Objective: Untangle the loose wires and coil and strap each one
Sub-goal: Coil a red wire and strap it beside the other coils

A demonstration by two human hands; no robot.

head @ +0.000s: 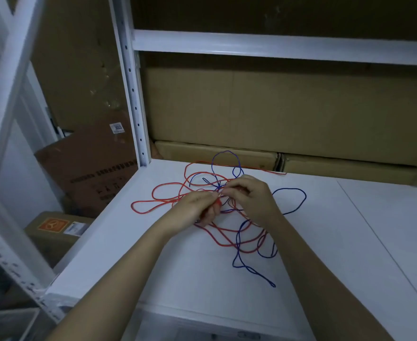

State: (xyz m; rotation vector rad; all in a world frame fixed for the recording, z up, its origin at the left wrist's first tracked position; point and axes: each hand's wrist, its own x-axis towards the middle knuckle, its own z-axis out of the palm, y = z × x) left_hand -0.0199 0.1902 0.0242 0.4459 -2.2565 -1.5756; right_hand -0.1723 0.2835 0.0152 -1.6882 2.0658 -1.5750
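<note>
I have both hands working at the middle of the tangle, where the thin red wire [202, 236] and the thin blue wire [289, 201] cross most thickly. They lie on the flat white shelf board [350, 242], spread in loose loops rather than bunched, which I judge makes it easier to see which strand passes over which. My left hand [197, 209] has its fingers curled round a short run of the red wire, with a bit of red showing at the fingertips; I hold it there to anchor the knot. My right hand [249, 196] is bent in close, touching the left, its fingers pinching at the crossing, though which strand they hold I cannot tell. Brown cardboard boxes [276, 114] stand along the back of the shelf, and one blue loop [227, 161] leans up against them. No strap is visible, so coiling looks some way off.
</note>
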